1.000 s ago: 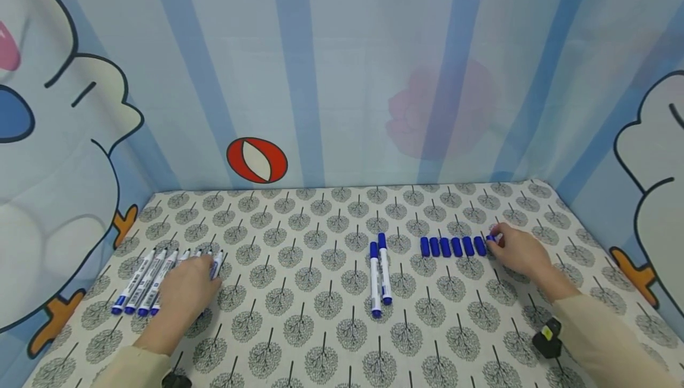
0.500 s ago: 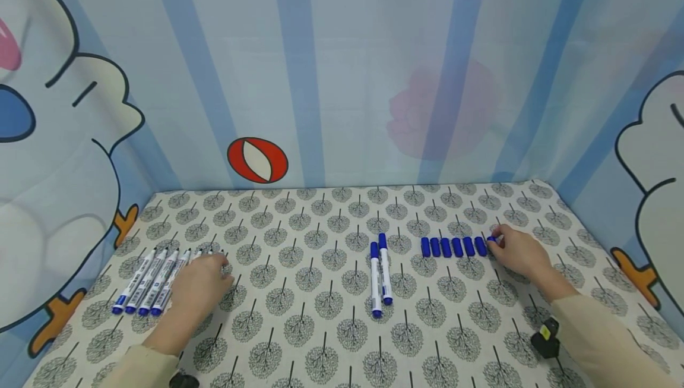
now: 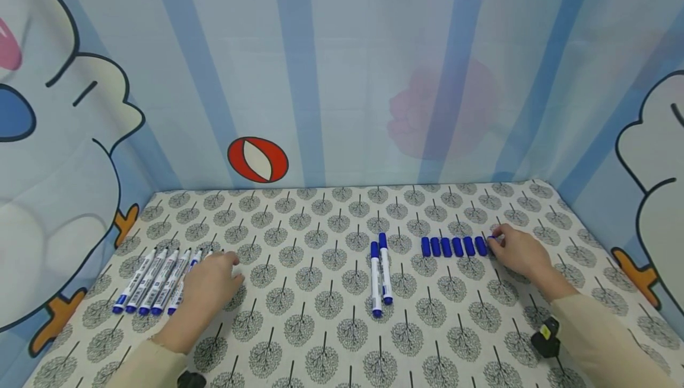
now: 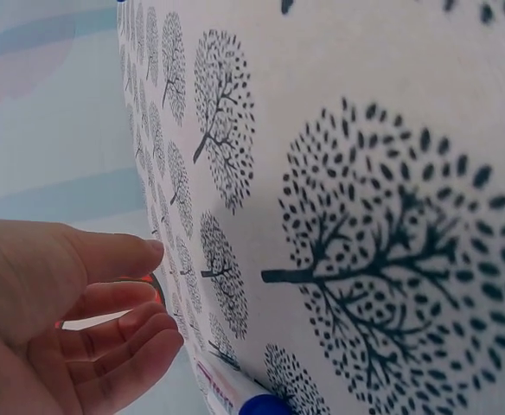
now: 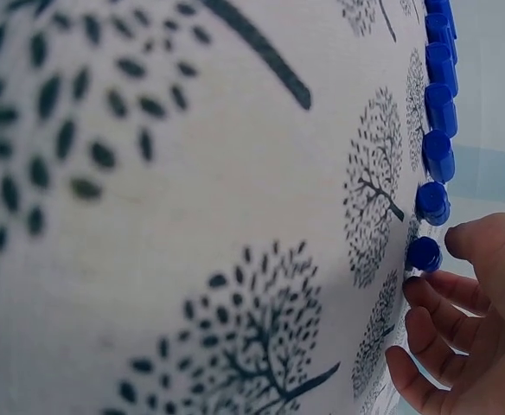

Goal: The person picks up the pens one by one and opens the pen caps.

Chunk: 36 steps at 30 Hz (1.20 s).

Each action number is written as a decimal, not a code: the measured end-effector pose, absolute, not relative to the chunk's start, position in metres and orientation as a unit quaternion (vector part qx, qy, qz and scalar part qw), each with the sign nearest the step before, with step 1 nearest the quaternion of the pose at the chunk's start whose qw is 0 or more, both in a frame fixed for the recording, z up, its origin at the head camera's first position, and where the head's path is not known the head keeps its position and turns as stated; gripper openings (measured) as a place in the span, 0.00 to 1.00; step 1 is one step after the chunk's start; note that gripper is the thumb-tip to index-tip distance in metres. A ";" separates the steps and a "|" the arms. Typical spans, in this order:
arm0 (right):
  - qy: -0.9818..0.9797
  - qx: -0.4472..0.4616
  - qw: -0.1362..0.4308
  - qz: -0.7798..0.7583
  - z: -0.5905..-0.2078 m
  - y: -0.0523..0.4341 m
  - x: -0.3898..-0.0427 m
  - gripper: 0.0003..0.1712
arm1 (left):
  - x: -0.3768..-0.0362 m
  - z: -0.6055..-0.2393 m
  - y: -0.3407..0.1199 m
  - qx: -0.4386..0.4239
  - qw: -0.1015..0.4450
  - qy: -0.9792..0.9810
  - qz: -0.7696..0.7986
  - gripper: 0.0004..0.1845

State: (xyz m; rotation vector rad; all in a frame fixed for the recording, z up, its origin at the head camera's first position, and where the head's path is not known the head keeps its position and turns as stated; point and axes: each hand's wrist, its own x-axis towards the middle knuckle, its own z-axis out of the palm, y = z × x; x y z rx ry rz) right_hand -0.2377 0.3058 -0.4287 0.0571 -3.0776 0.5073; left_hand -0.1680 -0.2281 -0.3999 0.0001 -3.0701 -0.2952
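Several uncapped white markers with blue ends lie side by side at the left of the table. My left hand is over the right end of that row and hides part of it. In the left wrist view its fingers are loosely bent with nothing between them, and a marker's blue end shows beneath. Blue marker caps stand in a row at the right. My right hand pinches the cap at the row's right end between thumb and index finger; the hand partly hides this cap in the head view.
Two capped blue markers lie next to each other in the middle of the table. A tree-print cloth covers the tabletop. A striped, cartoon-printed curtain rises behind and at both sides.
My left hand has shifted right along the marker row, uncovering more markers to its left. The right hand has stayed at the last cap.
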 end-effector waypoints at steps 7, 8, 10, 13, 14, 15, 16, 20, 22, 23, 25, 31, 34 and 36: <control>-0.987 0.010 0.003 0.160 -0.429 0.307 -0.238 0.20 | -0.169 -0.398 -0.221 -0.021 0.047 -0.994 -0.092 0.16; -0.987 0.010 0.004 0.160 -0.429 0.307 -0.238 0.20 | -0.170 -0.398 -0.220 -0.022 0.050 -0.994 -0.092 0.16; -0.987 0.011 0.006 0.161 -0.429 0.308 -0.239 0.20 | -0.170 -0.399 -0.218 -0.030 0.059 -0.993 -0.095 0.16; -0.987 0.013 0.009 0.163 -0.428 0.309 -0.239 0.21 | -0.173 -0.401 -0.214 -0.038 0.070 -0.991 -0.104 0.15; -0.987 0.014 0.011 0.163 -0.427 0.309 -0.239 0.21 | -0.173 -0.402 -0.212 -0.039 0.072 -0.990 -0.112 0.15; -0.986 0.016 0.013 0.163 -0.427 0.309 -0.239 0.21 | -0.174 -0.403 -0.210 -0.043 0.077 -0.989 -0.117 0.14; -0.986 0.019 0.016 0.164 -0.426 0.309 -0.239 0.21 | -0.175 -0.403 -0.209 -0.043 0.079 -0.989 -0.121 0.14; -0.985 0.031 0.030 0.165 -0.425 0.308 -0.238 0.21 | -0.178 -0.406 -0.200 -0.048 0.085 -0.985 -0.142 0.12; -0.985 0.037 0.037 0.166 -0.424 0.307 -0.238 0.21 | -0.178 -0.407 -0.196 -0.051 0.086 -0.984 -0.150 0.12; -0.984 0.039 0.040 0.166 -0.424 0.306 -0.238 0.21 | -0.179 -0.407 -0.194 -0.055 0.087 -0.983 -0.154 0.12; -0.984 0.046 0.046 0.169 -0.423 0.305 -0.237 0.21 | -0.180 -0.408 -0.191 -0.061 0.090 -0.982 -0.157 0.12; -0.979 0.077 0.072 0.172 -0.420 0.302 -0.236 0.19 | -0.182 -0.412 -0.180 -0.079 0.113 -0.977 -0.163 0.11; -0.977 0.091 0.093 0.170 -0.419 0.300 -0.236 0.18 | -0.184 -0.416 -0.176 -0.087 0.115 -0.974 -0.174 0.11; -0.975 0.095 0.100 0.172 -0.418 0.298 -0.236 0.18 | -0.185 -0.417 -0.173 -0.091 0.114 -0.972 -0.186 0.11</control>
